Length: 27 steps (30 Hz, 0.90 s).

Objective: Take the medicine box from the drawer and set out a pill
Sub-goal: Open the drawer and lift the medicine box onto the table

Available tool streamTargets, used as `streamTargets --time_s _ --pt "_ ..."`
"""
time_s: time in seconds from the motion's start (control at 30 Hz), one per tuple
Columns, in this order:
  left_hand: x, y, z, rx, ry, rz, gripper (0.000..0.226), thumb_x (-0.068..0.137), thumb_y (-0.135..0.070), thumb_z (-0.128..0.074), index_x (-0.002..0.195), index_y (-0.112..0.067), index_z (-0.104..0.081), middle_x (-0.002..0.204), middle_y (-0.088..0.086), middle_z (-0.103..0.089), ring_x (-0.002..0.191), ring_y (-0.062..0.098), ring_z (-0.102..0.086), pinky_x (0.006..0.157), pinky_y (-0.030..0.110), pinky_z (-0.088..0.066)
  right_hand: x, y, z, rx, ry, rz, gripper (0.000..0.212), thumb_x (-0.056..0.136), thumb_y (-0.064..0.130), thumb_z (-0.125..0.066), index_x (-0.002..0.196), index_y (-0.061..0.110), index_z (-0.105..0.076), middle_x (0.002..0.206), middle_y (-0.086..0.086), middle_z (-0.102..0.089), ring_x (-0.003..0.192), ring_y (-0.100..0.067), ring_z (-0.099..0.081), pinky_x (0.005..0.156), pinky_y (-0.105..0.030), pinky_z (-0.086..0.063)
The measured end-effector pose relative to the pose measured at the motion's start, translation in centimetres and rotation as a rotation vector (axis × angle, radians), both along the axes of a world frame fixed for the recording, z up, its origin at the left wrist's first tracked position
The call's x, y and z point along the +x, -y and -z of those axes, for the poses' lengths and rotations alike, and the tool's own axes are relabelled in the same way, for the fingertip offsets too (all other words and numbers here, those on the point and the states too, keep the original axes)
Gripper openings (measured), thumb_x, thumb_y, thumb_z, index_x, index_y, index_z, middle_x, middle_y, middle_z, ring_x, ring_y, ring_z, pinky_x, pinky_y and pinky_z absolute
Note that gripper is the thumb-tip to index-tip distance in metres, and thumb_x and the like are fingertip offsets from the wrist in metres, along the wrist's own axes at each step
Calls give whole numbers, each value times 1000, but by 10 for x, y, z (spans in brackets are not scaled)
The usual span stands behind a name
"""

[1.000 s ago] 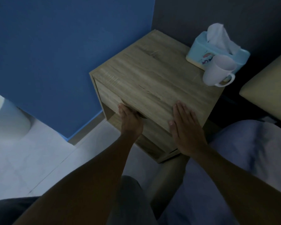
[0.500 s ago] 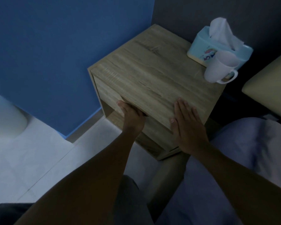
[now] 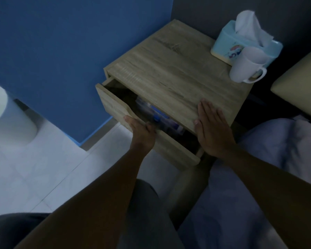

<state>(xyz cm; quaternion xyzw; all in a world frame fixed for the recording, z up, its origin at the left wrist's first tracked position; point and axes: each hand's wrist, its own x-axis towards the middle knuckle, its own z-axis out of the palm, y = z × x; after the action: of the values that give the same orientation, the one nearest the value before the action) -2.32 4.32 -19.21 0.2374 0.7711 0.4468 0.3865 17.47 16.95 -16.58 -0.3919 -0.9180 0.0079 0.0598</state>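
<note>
The wooden nightstand (image 3: 169, 69) has its drawer (image 3: 113, 106) pulled partly out toward me. My left hand (image 3: 140, 130) grips the top edge of the drawer front, fingers hooked inside. Inside the gap lies a pale box with blue markings (image 3: 156, 114), dim and half hidden under the tabletop; it may be the medicine box. My right hand (image 3: 212, 130) rests flat, fingers together, on the near right edge of the nightstand top, holding nothing.
A light blue tissue box (image 3: 230, 45) and a white mug (image 3: 244, 67) stand at the top's far right corner. A blue wall (image 3: 52, 51) is left, a white bin (image 3: 9, 119) on the tiled floor, and bedding (image 3: 276, 155) on the right.
The drawer was shut before; my left hand has pulled it out toward me, exposing the box inside. My right hand stays flat on the top.
</note>
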Motion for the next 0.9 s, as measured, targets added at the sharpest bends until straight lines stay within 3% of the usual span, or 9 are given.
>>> streamTargets --time_s 0.13,0.27,0.37,0.43,0.5,0.67,0.9 --pt "-5 24 -1 -69 -91 1 82 98 -21 -46 150 -9 16 160 18 -7 147 35 -18 118 52 -25 0 1 0 -6 1 3 61 102 37 -22 154 5 -26 163 -12 -24 151 -26 -22 123 -46 -17" --pt "-1 43 -7 -173 -168 -35 74 99 -16 -42 149 9 8 158 30 -6 147 41 -13 120 43 -15 -1 2 -1 7 1 12 61 102 36 -23 153 4 -29 161 -13 -28 149 -28 -26 122 -46 -19" --pt "-6 58 -8 -184 -97 -67 75 99 -15 -42 149 8 10 158 28 -10 146 40 -19 116 39 -23 -1 1 0 -13 20 12 62 102 38 -21 154 5 -27 162 -13 -25 151 -27 -23 123 -46 -16" --pt "-10 67 -12 -148 46 -103 77 100 -13 -43 150 -5 15 157 19 -15 144 34 -25 102 31 -33 -1 0 0 -13 24 17 62 102 38 -21 154 5 -27 162 -13 -26 150 -27 -23 123 -46 -17" --pt "-11 74 -17 -111 134 -129 81 100 -13 -44 150 -15 19 156 14 -17 141 31 -29 95 32 -37 -2 0 0 -15 22 22 62 102 38 -22 153 5 -28 162 -13 -27 150 -27 -24 122 -46 -17" --pt "-10 90 -22 -141 79 -115 85 99 -16 -46 149 -13 23 161 13 -10 144 31 -24 110 40 -33 -3 5 -4 -18 0 26 61 101 35 -26 151 2 -33 158 -16 -34 147 -32 -31 120 -49 -22" --pt "-12 101 -18 -97 43 -120 88 98 -15 -50 151 -14 20 162 11 -11 146 30 -23 110 41 -33 -1 2 -2 -18 -8 29 61 101 36 -24 152 2 -32 159 -16 -32 147 -31 -31 119 -49 -21"
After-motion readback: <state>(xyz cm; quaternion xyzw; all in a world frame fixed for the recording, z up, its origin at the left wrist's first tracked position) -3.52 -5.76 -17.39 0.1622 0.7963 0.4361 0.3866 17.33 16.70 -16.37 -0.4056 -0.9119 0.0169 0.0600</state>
